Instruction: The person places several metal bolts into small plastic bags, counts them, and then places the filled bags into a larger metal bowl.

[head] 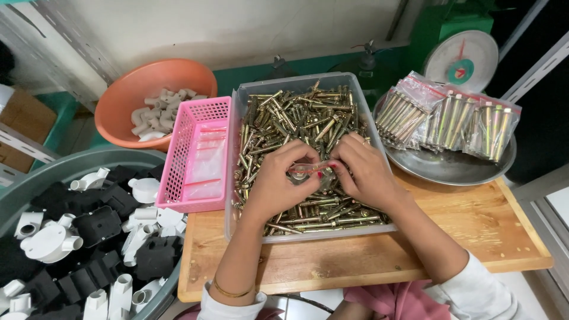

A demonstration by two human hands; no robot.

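A person's left hand [274, 186] and right hand [364, 173] meet over a clear plastic tub [237, 195] heaped with brass-coloured anchor bolts [296, 121], the fingertips of both pinching the mouth of a small clear plastic bag [308, 170] with a red strip along its top. The bag hangs between the two hands, just above the bolts, each hand grasping one edge of it. Whether anything lies inside the bag cannot be told.

Just to the left of the grip, touching the tub's side, stands a pink mesh basket [178, 172] holding more clear bags. Beyond that basket sits an orange bowl [127, 89] of white pipe elbows. Well off to the left and nearer the person, a large grey bin [35, 178] is filled with white and black conduit boxes. To the right of the grip, a metal weighing pan [450, 169] bears sealed packets of bolts [450, 118], with the scale's round dial [463, 59] behind it. Tub and basket rest on a wooden board [415, 249].
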